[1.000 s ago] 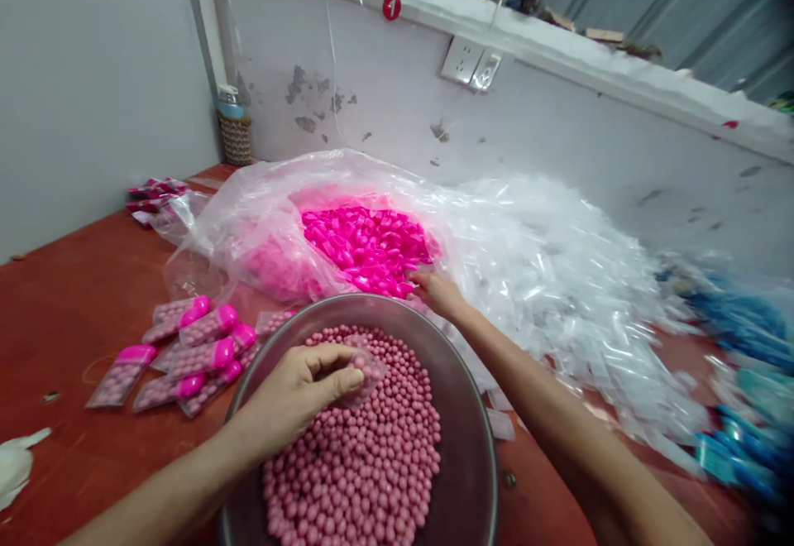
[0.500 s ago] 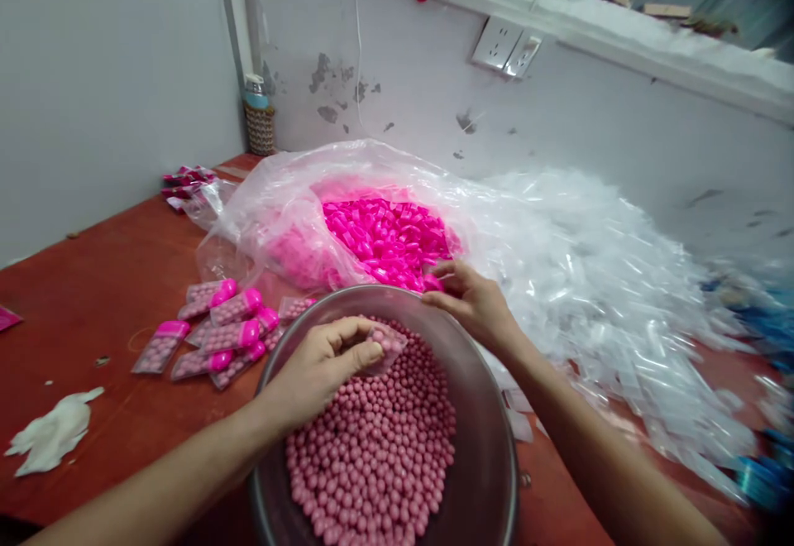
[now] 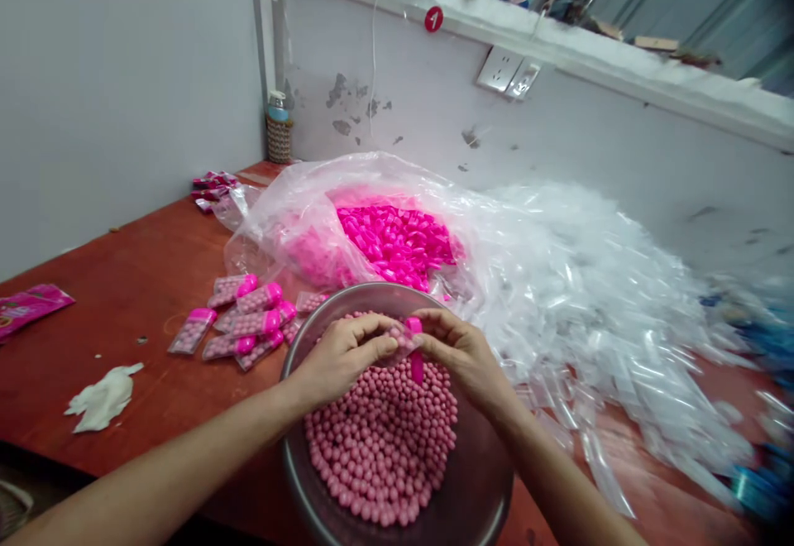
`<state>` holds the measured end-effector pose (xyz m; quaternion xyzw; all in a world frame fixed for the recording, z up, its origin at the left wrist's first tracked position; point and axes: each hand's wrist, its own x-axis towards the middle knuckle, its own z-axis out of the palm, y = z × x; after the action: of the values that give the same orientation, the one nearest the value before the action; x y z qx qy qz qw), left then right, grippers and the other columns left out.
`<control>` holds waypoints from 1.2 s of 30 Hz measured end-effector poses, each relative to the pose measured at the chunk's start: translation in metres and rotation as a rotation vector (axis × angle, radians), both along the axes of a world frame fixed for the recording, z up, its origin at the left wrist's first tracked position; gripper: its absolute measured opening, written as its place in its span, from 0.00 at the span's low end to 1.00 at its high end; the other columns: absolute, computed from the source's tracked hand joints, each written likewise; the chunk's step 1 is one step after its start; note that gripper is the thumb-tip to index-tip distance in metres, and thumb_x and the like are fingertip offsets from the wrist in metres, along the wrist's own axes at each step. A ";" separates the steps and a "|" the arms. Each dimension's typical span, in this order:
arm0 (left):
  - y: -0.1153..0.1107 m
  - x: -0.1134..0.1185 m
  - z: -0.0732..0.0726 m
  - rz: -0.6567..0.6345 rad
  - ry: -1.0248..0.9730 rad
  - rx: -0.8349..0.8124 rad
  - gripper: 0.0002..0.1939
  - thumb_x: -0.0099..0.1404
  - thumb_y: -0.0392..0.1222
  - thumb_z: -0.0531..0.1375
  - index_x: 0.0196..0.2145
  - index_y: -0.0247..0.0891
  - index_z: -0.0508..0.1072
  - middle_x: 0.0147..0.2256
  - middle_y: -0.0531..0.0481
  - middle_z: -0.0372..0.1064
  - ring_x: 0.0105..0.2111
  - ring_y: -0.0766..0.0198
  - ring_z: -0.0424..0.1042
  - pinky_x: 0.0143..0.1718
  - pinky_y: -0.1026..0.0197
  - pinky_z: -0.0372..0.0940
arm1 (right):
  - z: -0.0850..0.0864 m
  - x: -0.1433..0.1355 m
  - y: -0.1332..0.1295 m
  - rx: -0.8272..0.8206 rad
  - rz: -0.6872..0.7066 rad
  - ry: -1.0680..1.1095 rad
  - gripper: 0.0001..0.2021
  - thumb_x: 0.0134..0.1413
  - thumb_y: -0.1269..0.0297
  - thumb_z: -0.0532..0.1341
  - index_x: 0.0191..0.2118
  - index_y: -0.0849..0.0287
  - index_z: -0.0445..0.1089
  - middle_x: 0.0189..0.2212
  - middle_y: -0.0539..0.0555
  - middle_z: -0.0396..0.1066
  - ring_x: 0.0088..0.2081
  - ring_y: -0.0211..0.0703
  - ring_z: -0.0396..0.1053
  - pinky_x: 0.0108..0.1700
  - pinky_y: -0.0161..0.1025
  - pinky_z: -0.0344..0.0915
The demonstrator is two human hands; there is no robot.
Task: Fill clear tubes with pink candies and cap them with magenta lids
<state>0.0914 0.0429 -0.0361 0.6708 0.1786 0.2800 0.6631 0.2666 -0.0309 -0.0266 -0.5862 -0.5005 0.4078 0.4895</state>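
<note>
My left hand (image 3: 344, 356) pinches a small clear plastic container (image 3: 402, 342) filled with pink balls. Opposite it, my right hand (image 3: 456, 352) grips a bright pink cap (image 3: 415, 352) at the container's mouth; whether the cap is seated I cannot tell. Both hands are above a metal bowl (image 3: 490, 480) holding a heap of round pink balls (image 3: 378, 447). To the left of the bowl lie several filled containers with pink caps (image 3: 254, 323). Behind the bowl, an open clear bag (image 3: 279, 223) holds many loose pink caps (image 3: 397, 240).
A large pile of empty clear containers (image 3: 576, 273) covers the right side of the red table (image 3: 149, 273). Crumpled white tissue (image 3: 104, 398) and pink packets (image 3: 34, 308) lie at left. A bottle in a woven holder (image 3: 279, 139) stands in the back corner.
My right hand has come from the bag's edge to my left hand, bringing a pink cap to the container. The view has shifted slightly.
</note>
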 end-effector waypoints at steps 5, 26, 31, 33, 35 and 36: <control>-0.003 -0.002 0.003 0.068 0.101 0.230 0.12 0.62 0.43 0.54 0.40 0.37 0.73 0.39 0.49 0.70 0.40 0.61 0.67 0.44 0.62 0.60 | 0.013 -0.003 -0.009 0.203 -0.079 -0.362 0.15 0.48 0.61 0.62 0.43 0.55 0.67 0.37 0.54 0.70 0.36 0.43 0.69 0.39 0.39 0.67; -0.008 -0.004 0.001 0.175 0.047 0.339 0.12 0.62 0.38 0.55 0.42 0.38 0.73 0.39 0.48 0.73 0.40 0.62 0.70 0.42 0.64 0.62 | 0.013 -0.010 -0.017 0.196 0.168 -0.465 0.13 0.51 0.64 0.60 0.45 0.55 0.66 0.35 0.54 0.69 0.37 0.43 0.67 0.40 0.39 0.64; 0.001 -0.001 0.002 0.175 -0.009 -0.067 0.14 0.59 0.38 0.58 0.44 0.35 0.73 0.40 0.47 0.72 0.40 0.60 0.70 0.41 0.63 0.64 | 0.000 0.002 -0.028 0.069 0.063 0.380 0.18 0.46 0.61 0.65 0.46 0.51 0.67 0.46 0.53 0.67 0.42 0.44 0.68 0.45 0.41 0.65; 0.000 -0.001 0.002 0.154 -0.026 -0.022 0.13 0.59 0.37 0.58 0.42 0.35 0.74 0.39 0.48 0.73 0.40 0.61 0.70 0.41 0.64 0.63 | -0.003 0.003 -0.028 0.026 0.006 0.491 0.13 0.45 0.62 0.65 0.40 0.54 0.70 0.39 0.52 0.71 0.34 0.39 0.70 0.39 0.36 0.67; -0.003 -0.002 0.003 0.125 -0.031 0.077 0.12 0.59 0.37 0.58 0.41 0.36 0.74 0.38 0.49 0.73 0.39 0.62 0.70 0.40 0.65 0.63 | -0.001 0.002 -0.025 -0.020 -0.017 0.528 0.11 0.44 0.62 0.67 0.36 0.57 0.71 0.34 0.52 0.72 0.32 0.37 0.70 0.35 0.32 0.67; -0.005 -0.003 0.003 0.113 -0.025 0.126 0.12 0.59 0.37 0.58 0.41 0.37 0.74 0.37 0.50 0.73 0.37 0.63 0.70 0.39 0.66 0.63 | 0.001 0.001 -0.023 -0.056 -0.002 0.535 0.12 0.43 0.62 0.67 0.36 0.58 0.71 0.35 0.53 0.72 0.33 0.38 0.69 0.35 0.33 0.67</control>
<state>0.0887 0.0381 -0.0329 0.6965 0.1898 0.3363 0.6047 0.2671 -0.0536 -0.0255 -0.4711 -0.3414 0.5615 0.5884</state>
